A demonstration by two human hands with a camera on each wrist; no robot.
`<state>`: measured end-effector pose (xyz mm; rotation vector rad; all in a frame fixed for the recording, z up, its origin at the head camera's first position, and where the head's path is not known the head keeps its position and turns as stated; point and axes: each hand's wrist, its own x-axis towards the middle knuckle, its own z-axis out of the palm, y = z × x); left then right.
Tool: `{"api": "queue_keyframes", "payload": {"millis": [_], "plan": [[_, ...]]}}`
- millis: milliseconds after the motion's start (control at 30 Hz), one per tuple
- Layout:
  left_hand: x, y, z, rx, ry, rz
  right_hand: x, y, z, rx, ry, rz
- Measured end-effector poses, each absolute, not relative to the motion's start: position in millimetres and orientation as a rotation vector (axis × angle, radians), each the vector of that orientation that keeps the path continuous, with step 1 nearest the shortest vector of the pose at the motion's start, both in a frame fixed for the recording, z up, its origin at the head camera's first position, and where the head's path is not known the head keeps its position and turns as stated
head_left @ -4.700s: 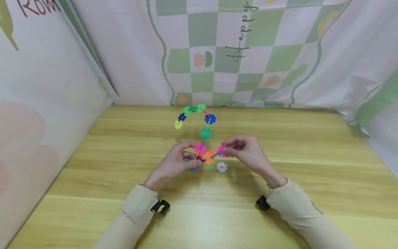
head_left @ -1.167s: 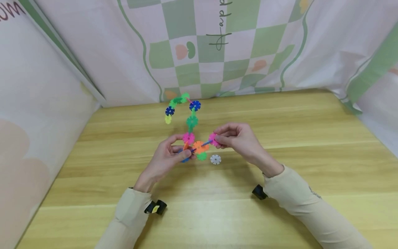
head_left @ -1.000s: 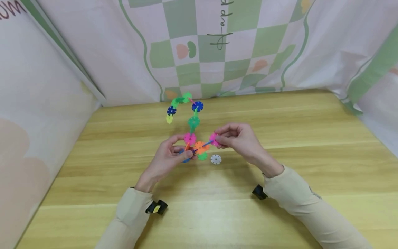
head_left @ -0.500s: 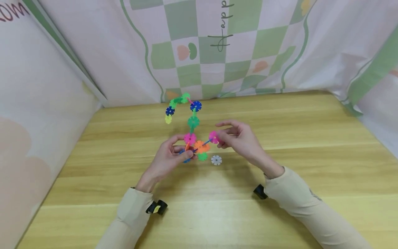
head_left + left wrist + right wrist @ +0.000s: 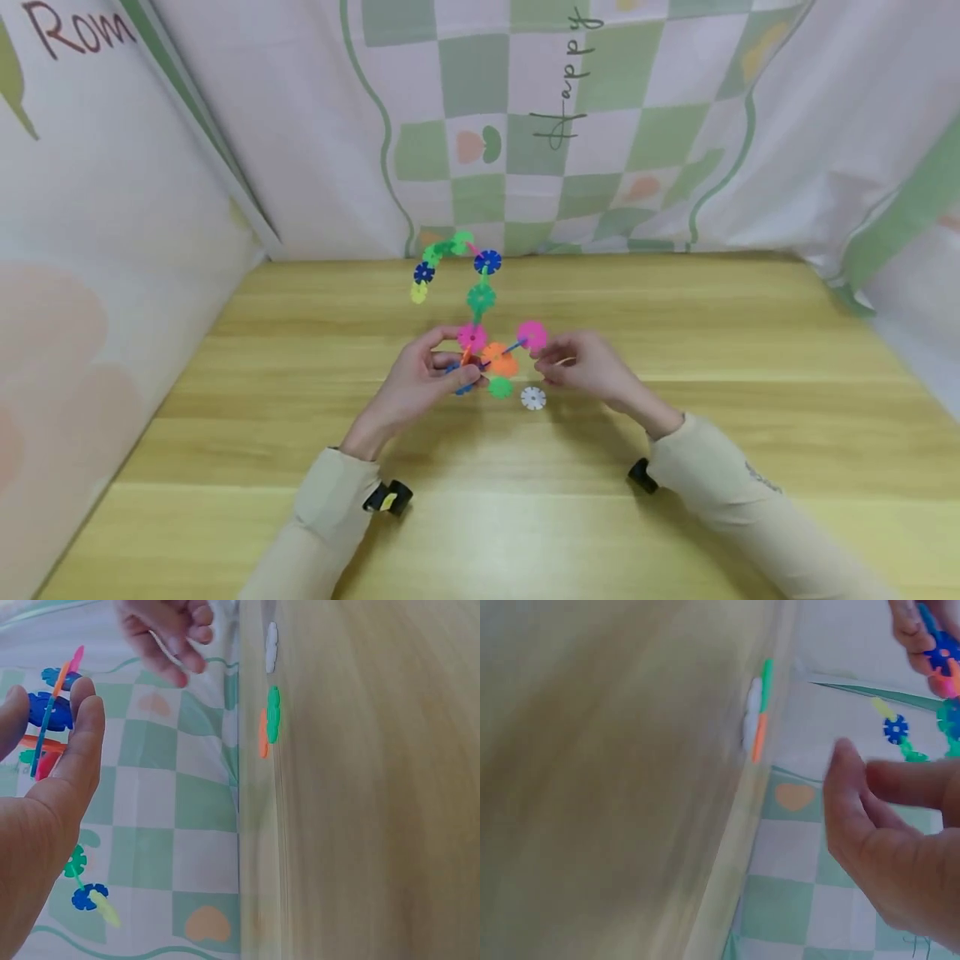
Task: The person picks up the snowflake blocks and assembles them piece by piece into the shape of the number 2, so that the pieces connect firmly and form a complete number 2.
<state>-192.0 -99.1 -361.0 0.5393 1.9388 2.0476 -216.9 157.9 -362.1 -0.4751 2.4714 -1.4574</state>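
Note:
My left hand (image 5: 415, 382) pinches a blue disc (image 5: 50, 711) of a chain of slotted, interlocking plastic discs (image 5: 482, 297). From there the chain runs up through pink, green and dark blue discs and curves left to a yellow disc (image 5: 419, 292). A second branch reaches right through an orange disc to a pink disc (image 5: 532, 336) at its end. My right hand (image 5: 591, 372) is just below and right of that pink disc, apart from it. Its fingers are loosely bent, with nothing between thumb and forefinger in the right wrist view.
Loose on the wooden table (image 5: 487, 517) lie a white disc (image 5: 533, 398), a green disc (image 5: 501, 387) and an orange disc (image 5: 263, 735), close together under the chain. A white wall and a green-checked cloth (image 5: 540, 167) stand behind the table.
My right hand has let go of the pink end disc and moved down, away from it. The left hand keeps its hold on the chain. The head view has shifted.

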Motion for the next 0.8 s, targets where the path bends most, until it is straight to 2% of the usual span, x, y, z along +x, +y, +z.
{"api": "queue_keyframes", "payload": {"millis": [200, 533, 800], "plan": [[-192.0, -99.4, -359.2, 0.553, 1.951, 2.037, -224.6, 156.3, -366.0, -0.555, 2.454, -1.24], [-190.9, -99.0, -358.9, 0.558, 1.961, 2.033, -228.7, 146.7, -376.2, -0.411, 2.491, -1.074], [-194.7, -98.0, -363.2, 0.579, 1.954, 2.057, -233.1, 142.0, -379.7, -0.54, 2.564, -0.969]]}}
